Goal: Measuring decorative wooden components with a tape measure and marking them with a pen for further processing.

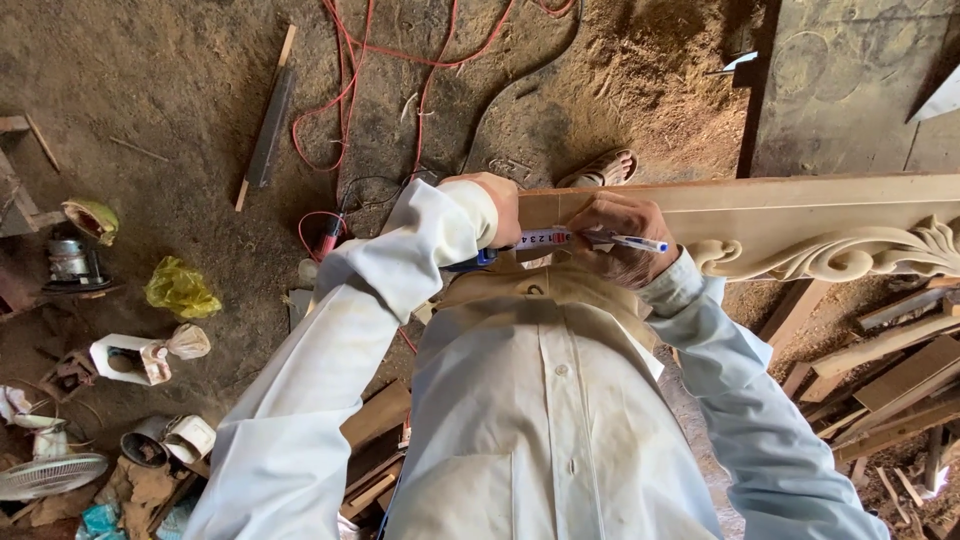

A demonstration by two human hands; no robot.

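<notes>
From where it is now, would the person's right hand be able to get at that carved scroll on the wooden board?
Probably yes. The right hand holds a pen against the wooden board, and the carved scroll lies further along the same board with nothing between them, though the pen occupies the fingers.

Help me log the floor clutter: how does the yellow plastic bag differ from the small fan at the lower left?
The yellow plastic bag is bright yellow, crumpled and soft; the small fan is white, round and rigid, with a wire grille. The bag lies wholly in view, nearer the middle of the dirt floor; the fan is cut off by the picture's left edge. The fan looks wider than the bag. Both lie on the ground, apart from the person's hands.
</notes>
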